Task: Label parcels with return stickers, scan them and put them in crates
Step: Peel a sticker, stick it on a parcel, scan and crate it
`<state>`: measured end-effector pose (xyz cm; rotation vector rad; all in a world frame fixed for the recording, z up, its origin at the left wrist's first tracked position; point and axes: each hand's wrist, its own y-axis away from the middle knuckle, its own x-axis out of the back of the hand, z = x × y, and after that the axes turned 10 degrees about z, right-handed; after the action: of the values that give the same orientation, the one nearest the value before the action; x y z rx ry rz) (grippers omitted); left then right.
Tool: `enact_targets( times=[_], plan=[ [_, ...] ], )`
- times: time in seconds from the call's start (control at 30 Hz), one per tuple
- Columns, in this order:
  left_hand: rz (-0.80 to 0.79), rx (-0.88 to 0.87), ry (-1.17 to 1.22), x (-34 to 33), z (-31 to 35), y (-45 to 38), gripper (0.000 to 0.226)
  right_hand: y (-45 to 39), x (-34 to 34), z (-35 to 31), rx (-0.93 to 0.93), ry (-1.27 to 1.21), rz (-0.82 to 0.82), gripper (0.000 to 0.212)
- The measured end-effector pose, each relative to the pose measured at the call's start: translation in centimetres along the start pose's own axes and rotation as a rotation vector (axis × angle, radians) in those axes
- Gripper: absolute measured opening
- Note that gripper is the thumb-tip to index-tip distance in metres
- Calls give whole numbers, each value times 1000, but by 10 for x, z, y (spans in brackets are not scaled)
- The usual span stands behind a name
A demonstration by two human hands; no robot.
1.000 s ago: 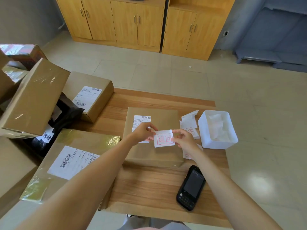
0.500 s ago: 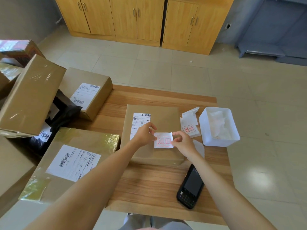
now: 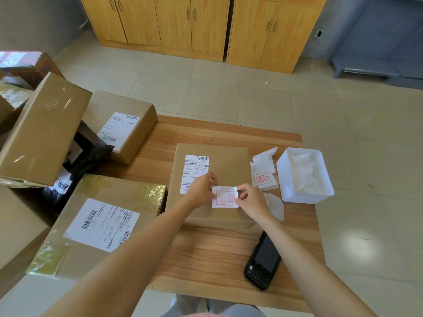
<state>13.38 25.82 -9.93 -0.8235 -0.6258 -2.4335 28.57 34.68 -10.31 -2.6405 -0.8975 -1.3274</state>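
A flat brown parcel (image 3: 229,163) with a white shipping label (image 3: 194,167) lies in the middle of the wooden table (image 3: 206,252). A white return sticker (image 3: 225,197) with red characters lies against the parcel's top, to the right of the shipping label. My left hand (image 3: 201,188) pinches the sticker's left edge and my right hand (image 3: 250,197) pinches its right edge. Spare return stickers (image 3: 263,179) and peeled backing paper lie to the right of the parcel. A black handheld scanner (image 3: 263,261) rests near the table's front right.
A white plastic bin (image 3: 304,195) with crumpled paper stands at the table's right edge. Several cardboard parcels (image 3: 45,129) and a black bag (image 3: 87,156) are piled at the left. One large labelled parcel (image 3: 96,223) sits at the front left. Wooden cabinets (image 3: 194,24) line the far wall.
Both hands have lowered the sticker from just above the parcel down onto its top, nearer the front edge. The view has shifted slightly.
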Motion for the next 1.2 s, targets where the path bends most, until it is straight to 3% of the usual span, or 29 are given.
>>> enact_targets(
  times=[0.3, 0.5, 0.63, 0.77, 0.93, 1.07, 1.2],
  plan=[
    [20, -160, -408, -4, 8, 6, 55, 3, -1, -2, 45, 119, 46, 36],
    [139, -180, -693, -3, 13, 12, 64, 9, -2, -4, 34, 188, 100, 40],
    [271, -408, -635, -8, 5, 23, 49, 24, -15, -6, 352, 412, 371, 37],
    [311, -694, -519, -29, -5, 44, 48, 38, -38, -5, 602, 524, 322, 53],
    [148, -625, -595, -41, -14, 53, 56, 42, -43, 1, 534, 672, 137, 74],
    [96, -519, -644, -41, -12, 51, 63, 37, -41, 9, 486, 694, 132, 52],
    [77, -484, -741, -46, -24, 45, 57, 32, -42, 20, 409, 663, 79, 55]
  ],
)
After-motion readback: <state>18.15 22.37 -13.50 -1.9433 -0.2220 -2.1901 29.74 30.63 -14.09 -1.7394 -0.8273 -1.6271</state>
